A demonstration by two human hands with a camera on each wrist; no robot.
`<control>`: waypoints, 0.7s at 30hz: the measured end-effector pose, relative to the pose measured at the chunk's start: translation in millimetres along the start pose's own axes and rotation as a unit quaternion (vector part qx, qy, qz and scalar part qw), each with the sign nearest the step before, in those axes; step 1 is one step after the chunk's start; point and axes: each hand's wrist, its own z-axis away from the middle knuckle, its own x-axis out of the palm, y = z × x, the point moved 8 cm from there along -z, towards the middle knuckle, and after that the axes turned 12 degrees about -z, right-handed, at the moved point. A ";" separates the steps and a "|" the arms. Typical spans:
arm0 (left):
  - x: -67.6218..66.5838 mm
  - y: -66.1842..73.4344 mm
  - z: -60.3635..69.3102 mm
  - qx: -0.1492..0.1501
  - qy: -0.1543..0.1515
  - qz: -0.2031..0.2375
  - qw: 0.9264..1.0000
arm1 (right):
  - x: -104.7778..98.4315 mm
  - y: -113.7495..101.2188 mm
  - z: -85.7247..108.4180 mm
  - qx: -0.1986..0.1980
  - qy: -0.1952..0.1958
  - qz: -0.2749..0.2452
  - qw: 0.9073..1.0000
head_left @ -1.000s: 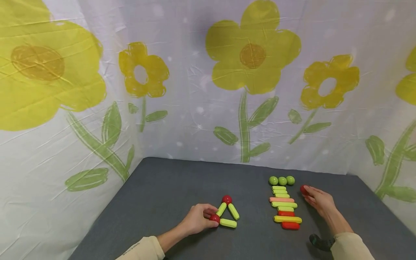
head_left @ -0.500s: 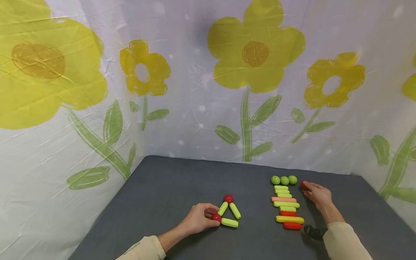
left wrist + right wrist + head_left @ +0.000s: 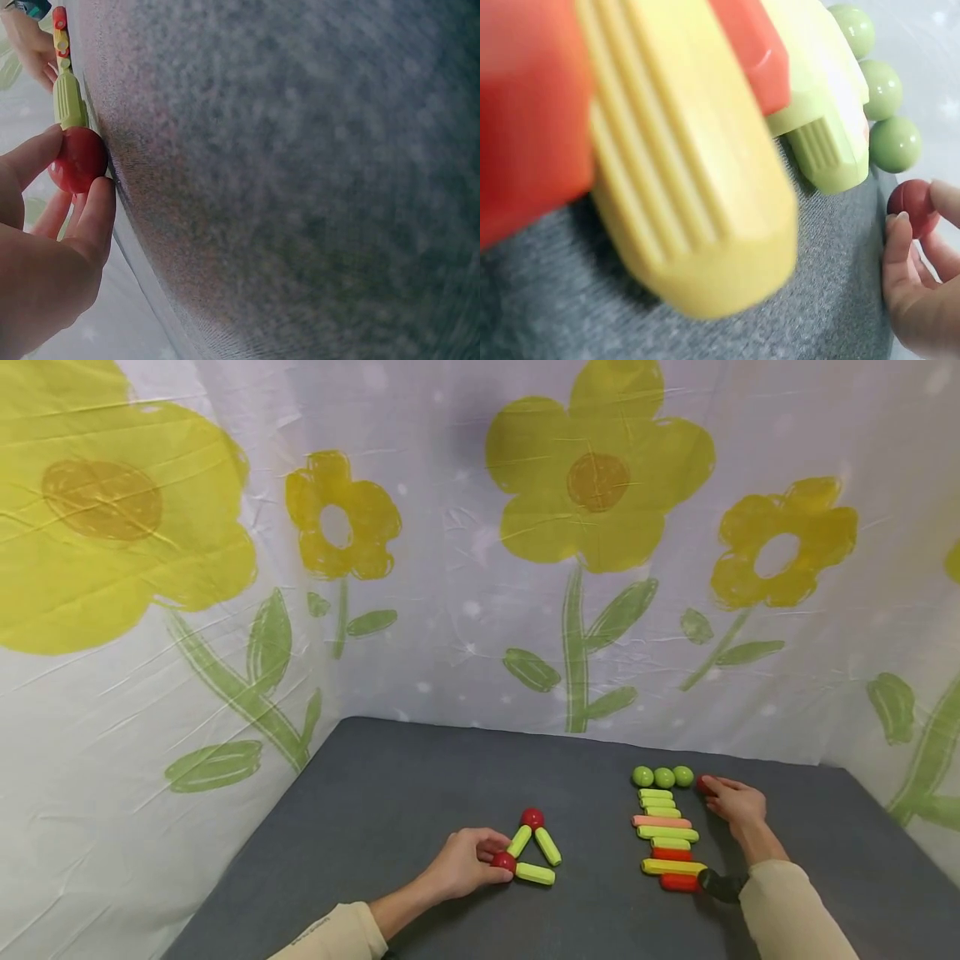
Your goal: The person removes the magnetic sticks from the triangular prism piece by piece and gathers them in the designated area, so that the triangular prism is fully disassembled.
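A red ball (image 3: 503, 862) is pinched between the thumb and fingers of my left hand (image 3: 467, 862). It sits at the lower left corner of a triangle formed with light green sticks (image 3: 536, 873) and another red ball (image 3: 532, 817) at the top. In the left wrist view a green stick (image 3: 69, 101) meets the held red ball (image 3: 79, 160). My right hand (image 3: 741, 803) pinches a further red ball (image 3: 705, 785), just right of a row of green balls (image 3: 663, 777). The right wrist view shows that red ball (image 3: 914, 208) between thumb and fingers.
Below the green balls, a column of sticks runs toward the front: green sticks (image 3: 667, 833), a pink one (image 3: 662, 821), a yellow one (image 3: 674, 866) and red ones (image 3: 680, 882). A dark wrist strap (image 3: 722, 886) overhangs the column's front end. Flowered cloth (image 3: 450, 610) hangs behind the grey table (image 3: 360, 810).
My right hand with its red ball has moved slightly left, closer to the green balls, and its wrist strap has reached the front sticks. My left hand keeps its hold on its ball.
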 end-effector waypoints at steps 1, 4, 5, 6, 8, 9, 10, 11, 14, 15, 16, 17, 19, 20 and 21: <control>0.6 -0.3 0.0 -0.002 -0.001 0.002 1.000 | 0.0 -0.3 -0.2 -0.001 0.001 0.002 1.000; 1.2 -0.5 -0.2 -0.002 -0.001 0.002 1.000 | 0.4 -1.5 -1.2 -0.006 0.003 0.005 1.000; 1.2 -0.6 -0.2 -0.003 -0.002 0.003 1.000 | 0.7 -1.9 -1.3 -0.006 0.004 0.005 1.000; 1.4 -0.8 -0.3 -0.005 -0.002 0.002 1.000 | 0.8 -2.2 -1.6 -0.007 0.005 0.007 1.000; 1.5 -0.9 0.0 -0.005 -0.002 0.002 1.000 | 0.8 -2.8 -1.9 -0.009 0.008 0.009 1.000; 1.5 -0.8 0.0 -0.005 -0.002 0.003 1.000 | 0.7 -3.1 -2.2 -0.010 0.009 0.012 1.000; 1.6 -0.7 -0.1 -0.005 -0.001 0.003 1.000 | 0.7 -3.4 -2.5 -0.010 0.009 0.015 1.000; 1.6 -1.0 -0.1 -0.006 -0.001 0.002 1.000 | 0.8 -3.6 -2.9 -0.011 0.008 0.019 1.000; 1.5 -1.1 -0.7 -0.005 0.000 0.003 1.000 | 1.2 -4.7 -3.3 -0.014 0.005 0.025 1.000; 1.6 -1.3 -0.8 -0.005 -0.001 0.004 1.000 | 1.5 -5.0 -3.3 -0.016 0.003 0.026 1.000; 1.6 -1.4 -0.9 -0.005 -0.001 0.004 1.000 | 2.0 -5.1 -3.1 -0.017 0.001 0.027 0.999; 1.7 -1.7 -0.8 -0.006 -0.001 0.004 1.000 | 2.4 -5.2 -3.0 -0.018 -0.001 0.027 0.999; 1.8 -2.1 -0.7 -0.006 -0.001 0.005 1.000 | 3.2 -4.9 -2.8 -0.019 -0.005 0.025 0.999; 1.9 -2.6 -0.5 -0.007 -0.001 0.004 1.000 | 3.5 -3.9 -2.9 -0.016 -0.006 0.026 1.000; 2.0 -2.9 -0.1 -0.009 -0.001 0.004 1.000 | 3.8 -3.1 -3.2 -0.014 -0.008 0.022 1.000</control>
